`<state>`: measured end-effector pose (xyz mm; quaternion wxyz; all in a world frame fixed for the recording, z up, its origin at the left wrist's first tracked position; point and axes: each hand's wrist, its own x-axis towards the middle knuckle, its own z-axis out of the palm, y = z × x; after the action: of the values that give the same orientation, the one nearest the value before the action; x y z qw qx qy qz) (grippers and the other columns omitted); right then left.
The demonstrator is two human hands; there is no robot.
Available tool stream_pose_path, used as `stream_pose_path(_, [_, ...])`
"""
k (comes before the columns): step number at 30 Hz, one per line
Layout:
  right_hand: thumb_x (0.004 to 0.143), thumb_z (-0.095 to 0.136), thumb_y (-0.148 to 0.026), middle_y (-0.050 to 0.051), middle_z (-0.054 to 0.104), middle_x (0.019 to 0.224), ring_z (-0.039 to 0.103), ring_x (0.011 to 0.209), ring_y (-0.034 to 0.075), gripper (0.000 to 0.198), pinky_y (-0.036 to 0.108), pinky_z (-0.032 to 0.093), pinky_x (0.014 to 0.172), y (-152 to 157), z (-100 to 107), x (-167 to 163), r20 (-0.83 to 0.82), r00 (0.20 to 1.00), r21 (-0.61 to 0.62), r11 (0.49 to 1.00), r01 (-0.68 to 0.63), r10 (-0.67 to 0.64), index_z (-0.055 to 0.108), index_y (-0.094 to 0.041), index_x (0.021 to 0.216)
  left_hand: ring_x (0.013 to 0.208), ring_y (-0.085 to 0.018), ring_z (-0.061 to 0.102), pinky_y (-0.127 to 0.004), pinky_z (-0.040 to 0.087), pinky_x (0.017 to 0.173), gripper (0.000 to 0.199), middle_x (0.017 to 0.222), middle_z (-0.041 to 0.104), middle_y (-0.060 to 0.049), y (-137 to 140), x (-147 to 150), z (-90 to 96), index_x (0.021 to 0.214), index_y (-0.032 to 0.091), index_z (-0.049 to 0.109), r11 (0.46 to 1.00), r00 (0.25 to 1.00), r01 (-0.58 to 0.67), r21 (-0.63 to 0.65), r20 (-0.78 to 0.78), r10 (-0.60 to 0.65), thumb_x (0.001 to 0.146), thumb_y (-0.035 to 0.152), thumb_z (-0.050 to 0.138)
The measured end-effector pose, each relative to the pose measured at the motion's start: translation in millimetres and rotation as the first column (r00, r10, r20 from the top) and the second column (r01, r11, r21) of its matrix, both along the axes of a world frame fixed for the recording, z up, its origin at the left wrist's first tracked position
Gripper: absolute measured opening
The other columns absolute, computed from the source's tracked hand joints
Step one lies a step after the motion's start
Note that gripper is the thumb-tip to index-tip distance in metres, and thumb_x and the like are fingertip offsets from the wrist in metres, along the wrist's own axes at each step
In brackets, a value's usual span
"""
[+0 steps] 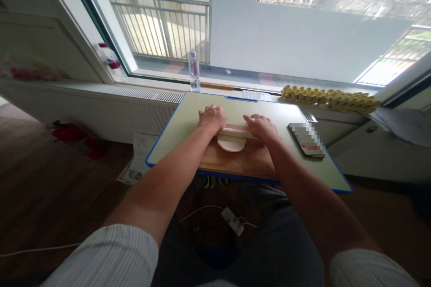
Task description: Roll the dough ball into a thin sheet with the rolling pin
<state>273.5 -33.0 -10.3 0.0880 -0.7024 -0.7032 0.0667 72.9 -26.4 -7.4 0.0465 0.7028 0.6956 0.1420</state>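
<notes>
A pale rolling pin [236, 133] lies crosswise over a flat, rounded piece of dough [232, 144], whose near part shows in front of it. Over the pin's left end, my left hand [213, 118] is closed. My right hand [262, 128] is closed round the other end, its thumb side towards the middle. Beneath the dough is a brown wooden board [235, 163] at the near edge of a small pale green desk [182, 125] with a blue rim. The undersides of both hands are hidden.
On the desk's right side lies a phone [306, 140]. A clear water bottle [194, 71] and yellow egg trays [330, 98] stand along the windowsill. Below the desk, a white power strip [232, 221] with cables rests on the floor; a red fire extinguisher [69, 133] is at left.
</notes>
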Motion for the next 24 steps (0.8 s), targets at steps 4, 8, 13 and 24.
stream_pose_path(4, [0.108,0.034,-0.064,0.018,0.067,0.145,0.059,0.135,0.033,0.064,0.043,0.043,0.110,11.6,0.4,0.2,-0.085,0.996,-0.027,0.999,0.032,-0.034,0.070,-0.018,0.136,0.134,-0.035,0.057,-0.058,0.045,0.111,0.047,0.142,0.065,-0.019,7.3,0.3,1.5,0.132,0.018,0.070,1.000,1.000,0.002,-0.008,0.009,-0.002,0.104,0.032,0.035])
stream_pose_path(8, [0.105,0.039,-0.063,0.018,0.067,0.146,0.059,0.135,0.035,0.063,0.046,0.044,0.111,14.2,0.4,-0.3,-0.088,0.995,-0.050,0.998,0.042,-0.047,0.070,-0.019,0.136,0.136,-0.034,0.055,-0.056,0.044,0.113,0.046,0.146,0.064,-0.018,8.5,0.2,2.2,0.135,0.022,0.069,0.999,1.000,-0.002,-0.053,0.009,0.002,0.105,0.034,0.036])
stream_pose_path(13, [0.102,0.041,-0.067,0.017,0.059,0.157,0.052,0.143,0.040,0.070,0.054,0.040,0.117,5.5,1.1,-3.0,-0.084,0.994,-0.078,0.995,0.058,-0.065,0.063,-0.020,0.149,0.137,-0.037,0.055,-0.060,0.044,0.113,0.050,0.149,0.061,-0.020,6.5,-0.3,-0.2,0.138,0.020,0.067,0.995,1.000,0.024,-0.102,-0.015,-0.026,0.104,0.036,0.035])
stream_pose_path(24, [0.104,0.036,-0.063,0.014,0.051,0.165,0.045,0.149,0.038,0.071,0.061,0.031,0.123,-28.8,2.6,-6.9,-0.045,0.998,-0.041,0.998,0.045,-0.047,0.055,-0.021,0.158,0.139,-0.039,0.054,-0.067,0.042,0.113,0.052,0.154,0.059,-0.016,-21.6,-3.4,2.7,0.142,0.029,0.065,0.987,0.999,0.046,-0.152,0.003,-0.046,0.102,0.042,0.036])
